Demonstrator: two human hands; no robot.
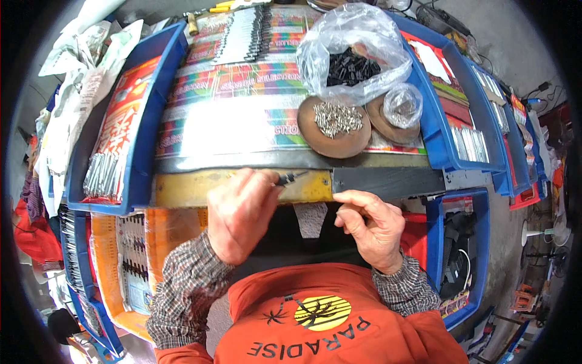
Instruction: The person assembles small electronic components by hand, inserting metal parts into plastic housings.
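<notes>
My left hand (242,212) is closed around a small dark metal piece (290,178) that pokes out to the right, over the yellow front edge of the bench (182,189). My right hand (370,224) sits close by at the dark part of the edge (394,181), with thumb and forefinger pinched together; whatever is between them is too small to make out. Just beyond the hands stands a brown dish of small silver screws (334,124). Behind it lies a clear plastic bag of black parts (354,60).
A second brown dish with a small clear bag (397,112) stands to the right. Blue bins (142,121) flank the bench, holding metal strips (103,176) on the left and flat packs (470,142) on the right. Another blue bin (461,255) with dark items sits at lower right.
</notes>
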